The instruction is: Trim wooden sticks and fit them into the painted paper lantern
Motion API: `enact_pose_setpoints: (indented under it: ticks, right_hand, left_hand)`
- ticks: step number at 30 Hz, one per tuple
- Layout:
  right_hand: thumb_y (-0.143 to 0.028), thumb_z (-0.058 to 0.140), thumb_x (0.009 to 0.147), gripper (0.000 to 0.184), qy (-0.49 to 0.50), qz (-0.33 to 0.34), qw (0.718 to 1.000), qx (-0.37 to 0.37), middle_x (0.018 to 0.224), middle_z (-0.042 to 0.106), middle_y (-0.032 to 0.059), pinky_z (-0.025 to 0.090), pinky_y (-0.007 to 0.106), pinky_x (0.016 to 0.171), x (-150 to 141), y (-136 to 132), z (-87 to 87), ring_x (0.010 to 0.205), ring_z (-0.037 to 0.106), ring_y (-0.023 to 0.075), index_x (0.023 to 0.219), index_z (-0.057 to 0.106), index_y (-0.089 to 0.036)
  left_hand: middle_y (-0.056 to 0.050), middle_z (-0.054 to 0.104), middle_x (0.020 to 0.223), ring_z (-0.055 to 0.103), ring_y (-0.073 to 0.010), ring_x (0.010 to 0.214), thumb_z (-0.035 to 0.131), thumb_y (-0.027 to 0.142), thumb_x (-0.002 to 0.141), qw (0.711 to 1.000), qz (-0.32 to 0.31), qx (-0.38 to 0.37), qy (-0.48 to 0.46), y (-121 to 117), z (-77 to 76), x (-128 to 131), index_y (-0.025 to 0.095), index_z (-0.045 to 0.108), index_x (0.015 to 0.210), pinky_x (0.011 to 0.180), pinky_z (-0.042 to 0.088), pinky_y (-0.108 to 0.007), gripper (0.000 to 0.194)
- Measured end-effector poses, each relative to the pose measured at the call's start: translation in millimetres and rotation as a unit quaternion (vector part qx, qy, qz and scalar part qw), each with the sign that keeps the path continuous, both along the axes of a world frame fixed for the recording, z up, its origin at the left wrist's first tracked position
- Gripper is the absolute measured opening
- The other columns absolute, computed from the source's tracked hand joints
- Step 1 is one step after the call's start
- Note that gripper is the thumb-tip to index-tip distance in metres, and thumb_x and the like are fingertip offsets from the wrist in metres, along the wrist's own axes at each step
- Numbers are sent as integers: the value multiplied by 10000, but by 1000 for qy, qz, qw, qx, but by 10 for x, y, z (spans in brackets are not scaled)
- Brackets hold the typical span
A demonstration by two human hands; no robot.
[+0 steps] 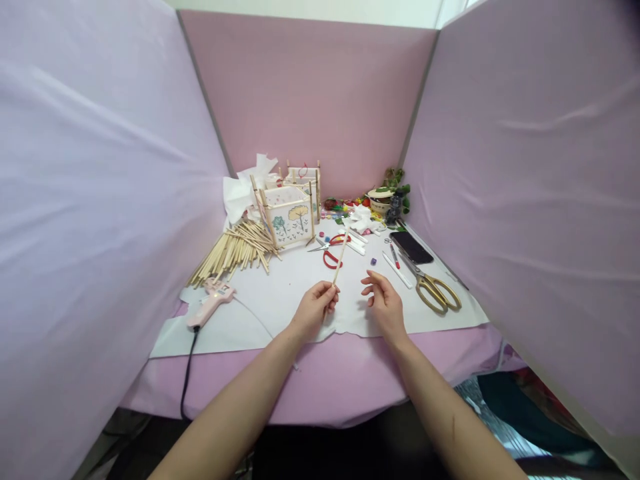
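Observation:
My left hand (315, 308) pinches the lower end of a thin wooden stick (341, 259) that points up and away over the white sheet (280, 300). Just to its right, my right hand (384, 300) hovers with fingers loosely curled and apart, holding nothing. A pile of similar wooden sticks (235, 250) lies to the left. Behind it stands a small stick-framed paper lantern (289, 217) painted with trees, and a second frame (303, 177) stands further back.
A pink glue gun (210, 303) with a black cord lies at the left front. Red scissors (333, 248), gold scissors (433, 287), a black phone (411, 247), pens, beads and a small potted plant (390, 197) lie to the right. Pink partitions enclose the desk.

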State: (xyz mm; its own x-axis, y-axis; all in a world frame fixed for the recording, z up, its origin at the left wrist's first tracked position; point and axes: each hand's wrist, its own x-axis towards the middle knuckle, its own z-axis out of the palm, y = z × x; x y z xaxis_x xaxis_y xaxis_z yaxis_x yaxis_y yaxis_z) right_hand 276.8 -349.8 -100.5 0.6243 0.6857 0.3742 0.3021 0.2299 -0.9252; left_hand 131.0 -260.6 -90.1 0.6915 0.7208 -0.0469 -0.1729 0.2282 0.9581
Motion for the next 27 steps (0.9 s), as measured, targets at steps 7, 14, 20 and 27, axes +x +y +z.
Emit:
enact_pose_setpoints:
  ticks: [7,14,20,27]
  right_hand:
    - [-389,521,869,305,-63,29,997,-36,814,664,68,450,332,718,-24,-38,-12,781,599,199,688,660,-187]
    - [-433,643,773,470,66,77,994,-35,881,634,52,444,283,574,-41,19,-29,698,573,171,1160,555,-180]
    - [-468,557,840,313,82,121,989,-22,580,468,-32,336,256,513,-77,-36,50,527,415,116,834,635,-166]
    - [-496,520,865,318,186,-89,973,105,553,390,-53,276,236,479,73,-83,70,499,343,93,783,549,-190]
  left_hand:
    - [35,492,739,409,-39,526,678,408,721,998,35,-35,-42,36,-1,-12,180,465,808,476,297,-172,324]
    - [20,524,648,460,-111,602,499,378,852,954,63,271,115,-18,40,-59,182,612,891,597,356,-239,230]
    - [-25,627,775,522,-153,703,415,323,901,868,-53,451,203,-102,3,-64,201,649,874,673,385,-264,265]
    - [-113,602,1057,542,-243,1009,582,290,803,789,119,514,317,504,253,-213,177,649,940,910,385,-358,189]
